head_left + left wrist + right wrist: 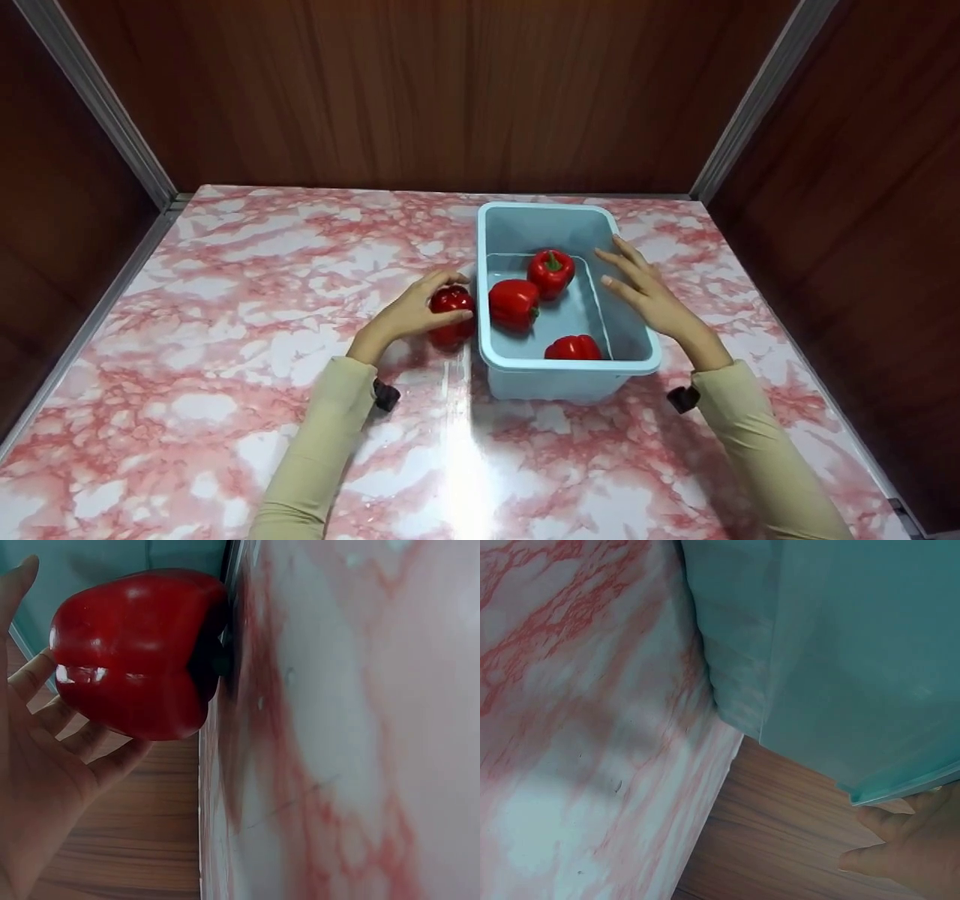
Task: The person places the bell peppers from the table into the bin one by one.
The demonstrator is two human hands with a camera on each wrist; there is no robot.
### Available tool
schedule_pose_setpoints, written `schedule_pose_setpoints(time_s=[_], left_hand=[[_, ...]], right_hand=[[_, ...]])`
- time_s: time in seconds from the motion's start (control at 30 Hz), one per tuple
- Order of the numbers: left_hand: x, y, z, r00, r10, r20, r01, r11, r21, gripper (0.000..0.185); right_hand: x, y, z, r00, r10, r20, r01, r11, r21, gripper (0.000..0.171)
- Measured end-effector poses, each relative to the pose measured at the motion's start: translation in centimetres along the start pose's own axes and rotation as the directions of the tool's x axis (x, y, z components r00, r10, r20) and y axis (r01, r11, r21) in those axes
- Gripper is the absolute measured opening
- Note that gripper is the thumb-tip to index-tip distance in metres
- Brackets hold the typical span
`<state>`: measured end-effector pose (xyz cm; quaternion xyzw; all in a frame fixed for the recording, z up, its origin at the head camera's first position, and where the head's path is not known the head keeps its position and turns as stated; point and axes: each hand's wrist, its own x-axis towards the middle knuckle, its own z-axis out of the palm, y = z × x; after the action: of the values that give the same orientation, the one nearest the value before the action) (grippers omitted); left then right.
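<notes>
— Sleeves sit nearest; what has the left hand (409, 311) got?
— Its fingers curl round a pepper (451, 301) on the tabletop (225, 360), just left of the tub (570, 371).
— And the right hand (649, 292)?
— Flat, fingers straight against the tub's right rim. Those glossy sides could let the pepper slip.

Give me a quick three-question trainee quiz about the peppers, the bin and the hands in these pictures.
1. How many red peppers lie inside the light blue bin?
2. True or false: the left hand grips a red pepper on the marble table, outside the bin.
3. The right hand is: A) holding a pepper, B) open at the bin's right rim, C) flat on the table far from the bin.

Key: 1. Three. 2. True. 3. B.
</notes>
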<state>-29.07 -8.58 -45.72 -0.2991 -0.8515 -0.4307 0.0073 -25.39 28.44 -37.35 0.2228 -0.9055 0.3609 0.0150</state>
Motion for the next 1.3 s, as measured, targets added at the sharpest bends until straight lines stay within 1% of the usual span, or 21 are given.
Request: schedule_pose_setpoints(time_s=[0.1,0.17,0.37,0.5,0.7,0.77,0.97,1.1,1.3], left_hand=[[0.0,-0.1,0.0,1.000,0.002,0.012,-0.002,1.000,-0.001,0.062],[0.0,-0.1,0.1,1.000,0.006,0.023,-0.006,1.000,0.001,0.062],[0.0,-0.2,0.2,0.999,0.003,0.042,-0.003,1.000,0.009,0.062],[0.0,-0.2,0.3,0.999,0.001,0.046,-0.002,1.000,0.005,0.063],[-0.1,-0.3,0.3,0.998,-0.011,0.056,0.011,1.000,0.000,0.065],[-0.2,-0.4,0.3,0.998,-0.017,0.056,0.017,1.000,-0.001,0.065],[-0.2,-0.5,0.3,0.998,-0.010,0.069,0.010,1.000,0.001,0.065],[-0.1,-0.5,0.3,0.996,-0.023,0.083,0.022,1.000,0.007,0.067],[-0.1,-0.6,0.4,0.996,-0.031,0.088,0.031,1.000,0.005,0.069]], right_hand=[[0.4,2.2,0.3,1.000,-0.025,-0.015,0.025,1.000,-0.013,0.046],[0.3,2.3,0.3,0.999,-0.031,-0.020,0.031,0.999,-0.012,0.046],[0.3,2.5,0.4,1.000,-0.010,-0.016,0.010,1.000,-0.008,0.047],[0.2,1.8,0.2,1.000,0.003,-0.008,-0.003,1.000,-0.008,0.046],[-0.6,-1.3,-0.2,1.000,0.006,-0.001,-0.006,0.999,0.033,0.045],[-0.7,-2.1,-0.2,1.000,0.006,0.003,-0.007,0.999,0.035,0.046],[-0.5,-1.4,-0.1,1.000,-0.002,0.009,0.002,1.000,0.031,0.048],[-0.6,-1.8,-0.2,1.000,-0.013,0.008,0.013,0.999,0.044,0.046],[-0.5,-2.1,-0.3,1.000,0.001,0.004,-0.001,1.000,0.031,0.045]])
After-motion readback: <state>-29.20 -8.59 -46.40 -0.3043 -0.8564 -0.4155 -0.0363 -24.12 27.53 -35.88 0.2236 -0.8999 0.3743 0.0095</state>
